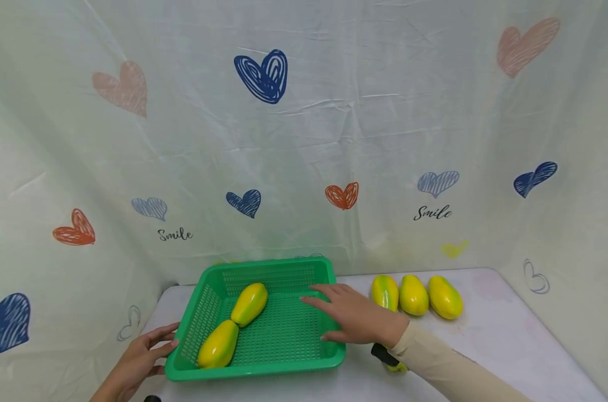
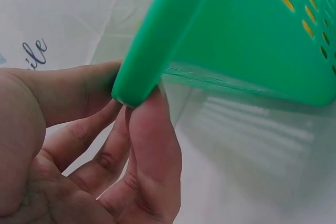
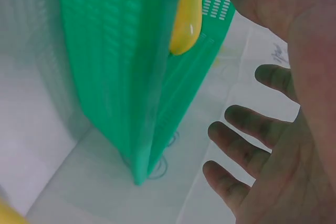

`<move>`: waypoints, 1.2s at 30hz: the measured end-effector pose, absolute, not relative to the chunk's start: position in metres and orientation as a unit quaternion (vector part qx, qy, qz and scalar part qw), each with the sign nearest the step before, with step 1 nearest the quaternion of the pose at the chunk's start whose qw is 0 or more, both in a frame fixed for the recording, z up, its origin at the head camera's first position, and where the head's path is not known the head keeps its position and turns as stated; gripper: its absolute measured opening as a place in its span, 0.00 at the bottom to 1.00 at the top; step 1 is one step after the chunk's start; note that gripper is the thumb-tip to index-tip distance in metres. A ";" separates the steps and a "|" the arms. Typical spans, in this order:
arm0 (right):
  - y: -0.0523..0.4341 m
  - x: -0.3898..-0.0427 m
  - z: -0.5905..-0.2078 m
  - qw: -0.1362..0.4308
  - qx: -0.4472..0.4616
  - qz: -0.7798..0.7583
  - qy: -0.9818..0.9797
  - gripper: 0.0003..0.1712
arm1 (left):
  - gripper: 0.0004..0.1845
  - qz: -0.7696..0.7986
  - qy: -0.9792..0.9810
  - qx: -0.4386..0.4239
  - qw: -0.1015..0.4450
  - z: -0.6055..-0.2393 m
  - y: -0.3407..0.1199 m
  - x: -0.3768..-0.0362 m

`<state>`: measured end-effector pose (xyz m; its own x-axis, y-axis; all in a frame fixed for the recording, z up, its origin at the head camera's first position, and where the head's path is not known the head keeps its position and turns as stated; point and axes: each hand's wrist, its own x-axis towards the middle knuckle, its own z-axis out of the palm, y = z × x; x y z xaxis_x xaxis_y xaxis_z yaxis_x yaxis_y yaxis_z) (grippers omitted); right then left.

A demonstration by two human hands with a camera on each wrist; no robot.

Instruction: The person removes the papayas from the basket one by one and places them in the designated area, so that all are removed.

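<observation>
A green plastic basket (image 1: 278,368) stands on the table, with two yellow-green papayas (image 1: 218,345) lying end to end in its left half. At the basket's left rim, my left hand (image 1: 142,357) pinches the edge between thumb and fingers; the left wrist view shows the rim (image 2: 152,40) in that grip. My right hand (image 1: 351,315) hovers over the basket's right side, fingers spread. In the right wrist view, nothing lies between the right hand's fingers (image 3: 252,124), and they look apart from the basket. The lower part of the right-hand wall is partly hidden behind that hand.
Three more papayas (image 1: 413,296) sit in a row on the white table (image 1: 504,335), right of the basket. Another yellow-green fruit (image 1: 398,367) is mostly hidden under my right wrist and its black strap. A heart-printed curtain (image 1: 293,145) hangs behind the table.
</observation>
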<state>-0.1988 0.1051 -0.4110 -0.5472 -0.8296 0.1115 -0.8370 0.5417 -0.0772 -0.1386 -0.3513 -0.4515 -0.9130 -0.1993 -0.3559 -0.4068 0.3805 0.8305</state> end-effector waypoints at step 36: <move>-0.035 -0.272 -0.436 -0.025 0.452 -0.028 -0.891 0.43 | 0.33 0.542 0.806 -0.219 0.093 -0.455 -0.346 -0.139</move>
<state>-0.2723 -0.0353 -0.4364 -0.5902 -0.8043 -0.0695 -0.8071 0.5898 0.0278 -0.1392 -0.3457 -0.4546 -0.8867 -0.2520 -0.3877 -0.4541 0.3157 0.8332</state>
